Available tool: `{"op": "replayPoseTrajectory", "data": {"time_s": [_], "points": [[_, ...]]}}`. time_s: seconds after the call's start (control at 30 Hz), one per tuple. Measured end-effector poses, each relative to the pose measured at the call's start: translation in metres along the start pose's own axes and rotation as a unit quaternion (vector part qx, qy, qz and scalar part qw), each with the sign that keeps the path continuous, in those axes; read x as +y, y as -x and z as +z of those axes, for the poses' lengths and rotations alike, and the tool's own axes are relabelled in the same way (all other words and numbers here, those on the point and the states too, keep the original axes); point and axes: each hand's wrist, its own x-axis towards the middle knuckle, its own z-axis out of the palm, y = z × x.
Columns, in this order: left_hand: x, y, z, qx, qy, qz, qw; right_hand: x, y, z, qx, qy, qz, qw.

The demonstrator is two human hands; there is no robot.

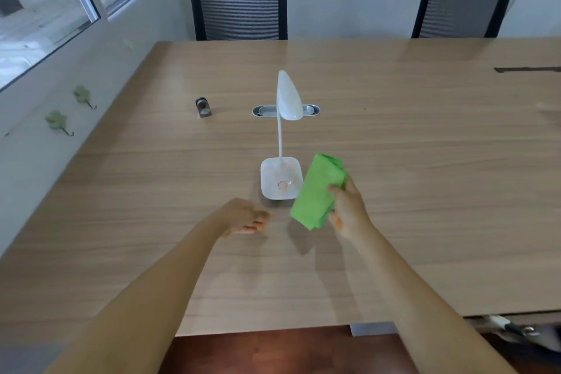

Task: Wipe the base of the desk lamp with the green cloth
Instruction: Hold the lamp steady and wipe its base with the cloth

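My right hand (349, 212) clamped on the folded green cloth (317, 191), cloth raised just right of the white desk lamp's (287, 100) square base (277, 177) and overlapping its edge, my left hand (243, 215) empty, fingers loosely apart, above the wooden table (425, 161) near the base's front-left corner

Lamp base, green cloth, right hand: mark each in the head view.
lamp base (277, 181), head view, top face left of the button
green cloth (315, 191), head view, middle of the folded cloth
right hand (349, 209), head view, back of the hand
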Motion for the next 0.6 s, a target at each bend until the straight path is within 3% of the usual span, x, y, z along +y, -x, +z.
{"op": "replayPoseTrajectory", "data": {"time_s": [0.07, 0.13, 0.3, 0.4, 0.6], "points": [[0.000, -0.010, -0.016, 0.095, -0.161, 0.038, 0.982, -0.012, -0.011, -0.011, 0.023, 0.194, -0.091, 0.976], [0.001, -0.017, -0.025, 0.147, -0.291, 0.089, 0.941, -0.018, -0.020, -0.017, 0.014, 0.341, -0.158, 0.927], [0.000, -0.046, -0.027, 0.136, -0.476, 0.188, 0.848, -0.003, -0.053, -0.009, -0.015, 0.527, -0.300, 0.795], [-0.012, -0.071, -0.029, 0.153, -0.527, 0.250, 0.798, 0.010, -0.066, 0.003, -0.017, 0.550, -0.307, 0.777], [-0.028, -0.081, -0.016, 0.212, -0.478, 0.290, 0.802, 0.028, -0.088, 0.023, -0.045, 0.560, -0.292, 0.774]]}}
